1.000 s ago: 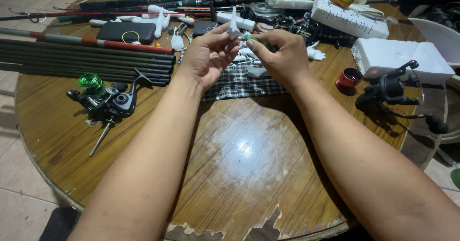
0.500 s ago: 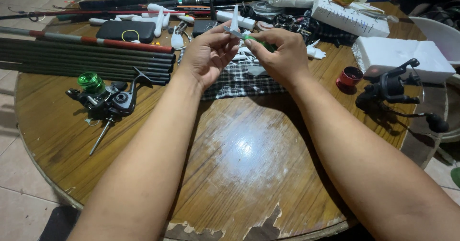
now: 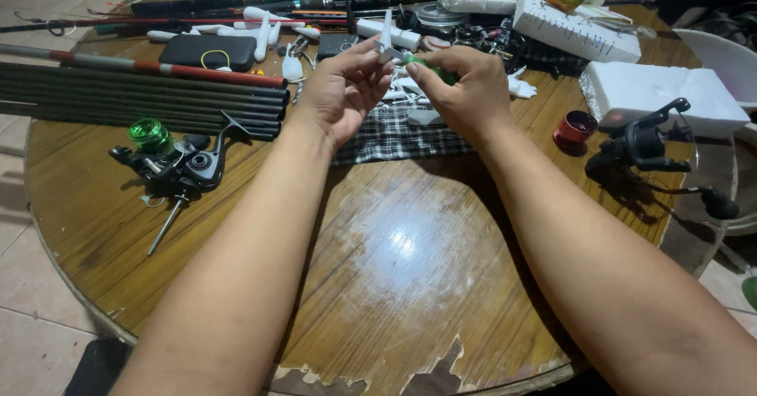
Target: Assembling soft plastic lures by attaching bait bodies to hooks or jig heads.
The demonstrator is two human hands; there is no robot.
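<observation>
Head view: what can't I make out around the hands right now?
- Green piece: mostly hidden inside the right hand; its shape is unclear.
- White piece: pinched by the left hand; too small to identify.
- Checked cloth: far part covered by both hands.
- Black fishing reel: its handle end is blurred.

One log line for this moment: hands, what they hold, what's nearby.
left hand: pinches small white piece | right hand: grips green item | below: checked cloth | left: fishing reel

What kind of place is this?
Probably a home table for fixing fishing gear: a round wooden table with fishing rods, a dark reel and a lure.
</observation>
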